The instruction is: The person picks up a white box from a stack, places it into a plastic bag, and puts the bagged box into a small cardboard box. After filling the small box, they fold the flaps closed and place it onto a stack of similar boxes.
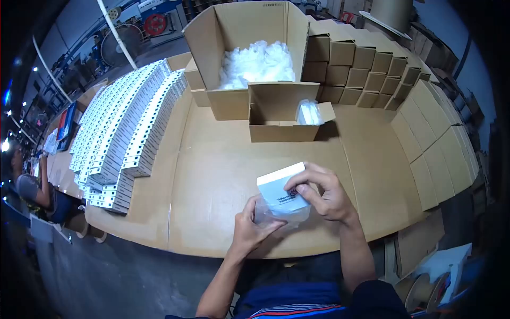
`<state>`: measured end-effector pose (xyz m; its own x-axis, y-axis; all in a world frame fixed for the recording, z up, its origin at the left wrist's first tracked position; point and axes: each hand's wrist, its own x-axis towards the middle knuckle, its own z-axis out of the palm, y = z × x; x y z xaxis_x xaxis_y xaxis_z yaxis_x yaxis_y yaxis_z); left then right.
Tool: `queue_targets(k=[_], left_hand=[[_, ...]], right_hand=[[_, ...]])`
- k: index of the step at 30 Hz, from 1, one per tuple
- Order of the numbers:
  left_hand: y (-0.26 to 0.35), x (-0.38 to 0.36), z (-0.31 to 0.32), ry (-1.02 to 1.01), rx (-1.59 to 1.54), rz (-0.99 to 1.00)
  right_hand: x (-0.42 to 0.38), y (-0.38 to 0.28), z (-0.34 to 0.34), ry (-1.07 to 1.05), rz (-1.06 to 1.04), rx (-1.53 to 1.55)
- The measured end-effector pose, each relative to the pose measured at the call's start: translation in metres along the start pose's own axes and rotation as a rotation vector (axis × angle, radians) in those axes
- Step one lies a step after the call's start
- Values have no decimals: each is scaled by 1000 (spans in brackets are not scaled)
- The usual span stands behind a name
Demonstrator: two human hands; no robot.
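A small white box [277, 187] with dark printing is tilted above the front of the table, its lower end inside a clear plastic bag [293, 215]. My right hand [323, 192] pinches the box at its upper right side, fingers over the top and thumb on the printed face. Around the bag's left and lower side, my left hand [254, 226] is closed, thumb underneath. Beyond both hands stands an open brown carton [281, 133], with a plastic-wrapped white box [309, 112] at its right end.
Behind the carton, a large cardboard box [228, 103] holds a heap of clear plastic bags [257, 64]. Rows of white boxes [125, 133] cover the table's left. Brown cartons [366, 69] are stacked at the back right, more cartons [438, 138] along the right edge. A person [37, 186] sits far left.
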<state>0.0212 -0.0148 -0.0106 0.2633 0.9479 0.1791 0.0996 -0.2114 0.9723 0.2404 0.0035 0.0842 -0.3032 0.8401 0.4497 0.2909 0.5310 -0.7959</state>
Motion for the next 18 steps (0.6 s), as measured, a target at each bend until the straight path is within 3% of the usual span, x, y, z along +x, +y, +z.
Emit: queue_targets(k=[2, 6, 9, 12, 18], left_hand=[[-6, 1, -1, -22, -12, -9], [-13, 0, -2, -43, -95, -77], [-6, 1, -4, -65, -15, -80], [-12, 0, -5, -74, -23, -87], [-17, 0, -7, -79, -42, -83]], right_hand=[[1, 8, 5, 0, -31, -20], [-2, 14, 26, 170, 148, 274], [-9, 19, 22, 150, 261, 205], [-7, 25, 26, 353, 146, 351], [-7, 28, 31, 361, 124, 475]])
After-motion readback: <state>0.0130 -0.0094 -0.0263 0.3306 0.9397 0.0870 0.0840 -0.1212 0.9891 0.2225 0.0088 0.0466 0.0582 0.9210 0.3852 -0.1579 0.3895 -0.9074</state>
